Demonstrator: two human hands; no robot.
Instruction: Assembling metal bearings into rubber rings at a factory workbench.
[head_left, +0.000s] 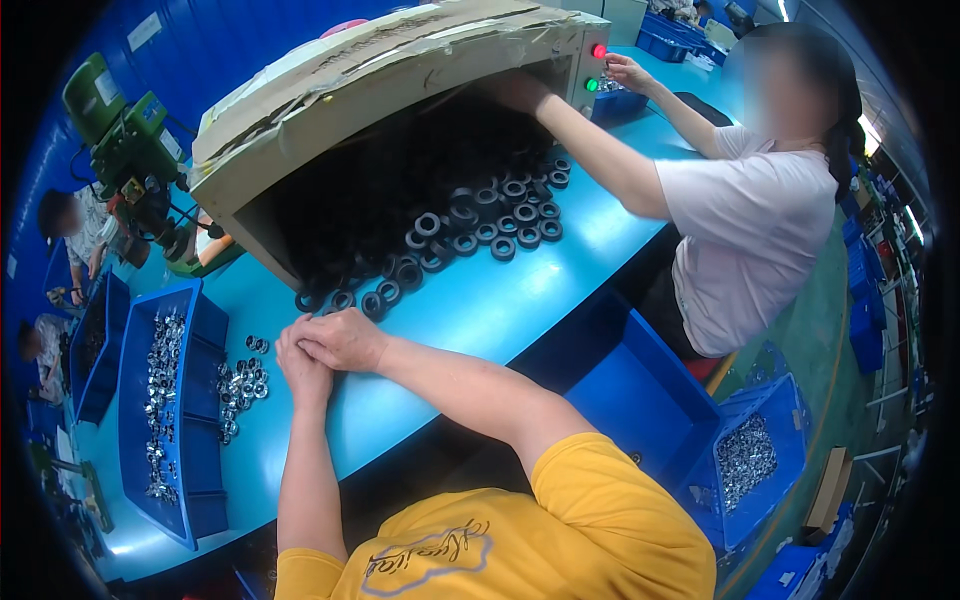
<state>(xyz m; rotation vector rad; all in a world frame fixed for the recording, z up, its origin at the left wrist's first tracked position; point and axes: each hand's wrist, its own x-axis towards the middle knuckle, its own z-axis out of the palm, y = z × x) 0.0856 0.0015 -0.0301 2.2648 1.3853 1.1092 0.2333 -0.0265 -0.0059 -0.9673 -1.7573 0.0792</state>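
Observation:
My left hand (303,362) and my right hand (347,340) meet over the blue-green tabletop, fingers closed against each other. Whatever lies between them is hidden by the fingers. Just beyond them, black rings (373,305) spill out of a wide, low box-like housing (247,215) with a dark inside. To the left of my left hand lies a small heap of shiny metal parts (240,385). More such metal parts fill a strip along a blue bin (205,400) further left.
A green machine (130,130) stands at the far left. On the right, a co-worker in a pale shirt (750,220) reaches into the housing. Blue crates (640,380) sit below the table's near edge, one holding shiny metal parts (745,460). Red and green lights (598,51) mark the housing's right end.

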